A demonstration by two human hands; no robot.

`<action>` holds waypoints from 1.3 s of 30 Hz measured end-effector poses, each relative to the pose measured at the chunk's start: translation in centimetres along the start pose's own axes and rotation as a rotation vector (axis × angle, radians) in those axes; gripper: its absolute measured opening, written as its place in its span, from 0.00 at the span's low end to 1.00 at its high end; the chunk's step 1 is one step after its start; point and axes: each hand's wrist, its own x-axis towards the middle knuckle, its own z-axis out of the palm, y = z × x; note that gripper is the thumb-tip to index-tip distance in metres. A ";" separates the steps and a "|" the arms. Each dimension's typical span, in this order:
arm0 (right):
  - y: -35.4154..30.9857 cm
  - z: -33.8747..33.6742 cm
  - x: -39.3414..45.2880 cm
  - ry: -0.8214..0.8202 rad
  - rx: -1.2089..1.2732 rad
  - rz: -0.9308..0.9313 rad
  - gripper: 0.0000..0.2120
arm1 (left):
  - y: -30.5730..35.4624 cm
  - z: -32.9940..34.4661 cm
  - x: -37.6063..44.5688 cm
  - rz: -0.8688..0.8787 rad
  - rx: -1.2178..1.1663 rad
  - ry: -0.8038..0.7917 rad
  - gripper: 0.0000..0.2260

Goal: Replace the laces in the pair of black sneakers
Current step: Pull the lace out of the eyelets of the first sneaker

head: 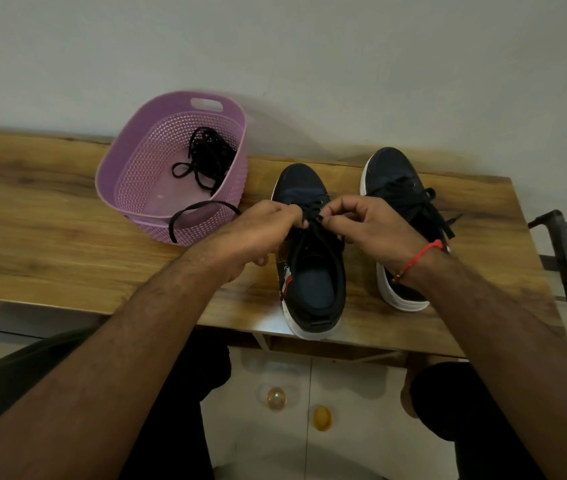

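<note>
Over wood-grain table (50, 216), both hands (316, 225) pinch flat black lace (311, 216) on left sneaker (309, 271).

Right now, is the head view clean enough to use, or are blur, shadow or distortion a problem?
Head view: usable; wide-angle bends the table edge, the purple basket rim is slightly smeared, lighting is dim and soft, and the black lace between both hands barely separates from the near sneaker.

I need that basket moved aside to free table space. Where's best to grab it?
Grip the purple basket by the handle slot in its far rim, reaching from above; the near rim has a black lace draped over it, so avoid that side.
</note>
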 end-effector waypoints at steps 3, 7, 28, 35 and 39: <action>-0.2 0.1 -0.2 -0.025 0.005 0.029 0.09 | -0.3 0.0 0.1 0.005 -0.070 -0.014 0.11; -1.1 -0.3 -0.2 -0.011 0.106 0.111 0.13 | 0.0 -1.2 -0.1 -0.006 -0.367 -0.061 0.11; -2.4 -1.2 -0.2 -0.010 0.275 0.048 0.12 | 0.8 -4.0 -0.6 0.118 -0.945 -0.129 0.14; -4.0 -3.2 -0.7 0.022 0.924 0.002 0.12 | 0.8 -5.5 -0.7 0.296 -1.093 -0.063 0.12; -3.5 -3.9 -0.6 0.115 1.010 -0.068 0.18 | 0.4 -6.2 -0.4 0.327 -1.100 0.115 0.13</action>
